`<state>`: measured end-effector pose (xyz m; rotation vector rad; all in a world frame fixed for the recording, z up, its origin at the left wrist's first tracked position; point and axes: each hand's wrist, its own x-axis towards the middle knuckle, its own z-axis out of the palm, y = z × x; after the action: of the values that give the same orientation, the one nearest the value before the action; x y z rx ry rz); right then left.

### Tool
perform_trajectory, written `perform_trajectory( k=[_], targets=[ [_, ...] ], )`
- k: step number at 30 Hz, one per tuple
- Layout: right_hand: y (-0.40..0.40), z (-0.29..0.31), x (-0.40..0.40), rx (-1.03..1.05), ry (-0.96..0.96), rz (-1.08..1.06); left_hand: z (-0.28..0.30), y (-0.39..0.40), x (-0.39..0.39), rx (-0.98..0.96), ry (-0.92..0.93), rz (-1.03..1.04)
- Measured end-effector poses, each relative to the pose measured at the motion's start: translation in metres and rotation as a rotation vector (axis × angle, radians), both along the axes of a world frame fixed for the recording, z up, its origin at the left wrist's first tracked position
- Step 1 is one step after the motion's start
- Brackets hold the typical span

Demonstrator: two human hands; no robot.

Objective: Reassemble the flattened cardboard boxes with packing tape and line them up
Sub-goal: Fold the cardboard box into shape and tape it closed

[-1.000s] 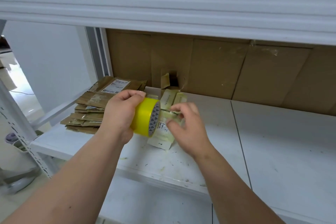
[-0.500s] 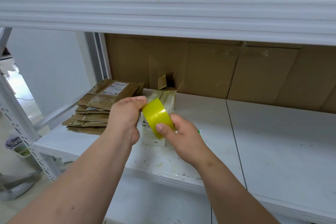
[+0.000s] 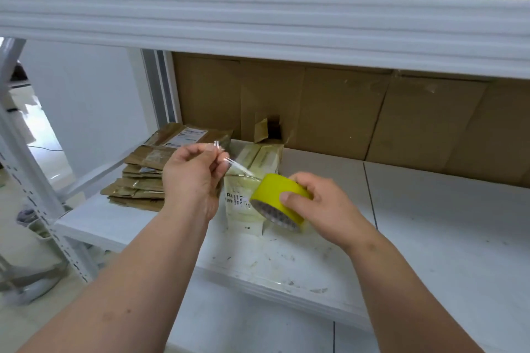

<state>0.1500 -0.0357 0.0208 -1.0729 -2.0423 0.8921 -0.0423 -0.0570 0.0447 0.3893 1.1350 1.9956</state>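
My right hand grips a yellow roll of packing tape above the white shelf. My left hand pinches the loose clear end of the tape, which stretches from my fingers to the roll. Under the roll lies a flattened pale box with printed text. A stack of several flattened brown cardboard boxes sits at the left end of the shelf, just left of my left hand.
Brown cardboard sheets line the back of the shelf. A white upper shelf beam runs across overhead with boxes on it. A white perforated upright stands at the left, with floor beyond.
The roll has passed from my left hand to my right, which moved it right and down. My left hand now pulls the tape end away to the left.
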Motion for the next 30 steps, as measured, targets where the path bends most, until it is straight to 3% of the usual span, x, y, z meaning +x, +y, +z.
perform_trajectory(
  k=[4,10,16,30],
  targets=[
    [0.015,0.004,0.011,-0.028,-0.043,-0.024,0.003,0.005,-0.007,0.010,-0.135,0.050],
    [0.043,0.018,0.014,-0.011,-0.030,-0.099,-0.005,0.017,-0.016,-0.054,-0.001,0.095],
    [0.070,0.017,0.001,-0.021,-0.169,-0.117,-0.019,0.036,-0.014,-0.136,-0.097,0.183],
    [0.086,-0.006,-0.006,-0.124,-0.251,-0.070,-0.051,0.042,-0.009,-0.190,-0.143,0.290]
  ],
)
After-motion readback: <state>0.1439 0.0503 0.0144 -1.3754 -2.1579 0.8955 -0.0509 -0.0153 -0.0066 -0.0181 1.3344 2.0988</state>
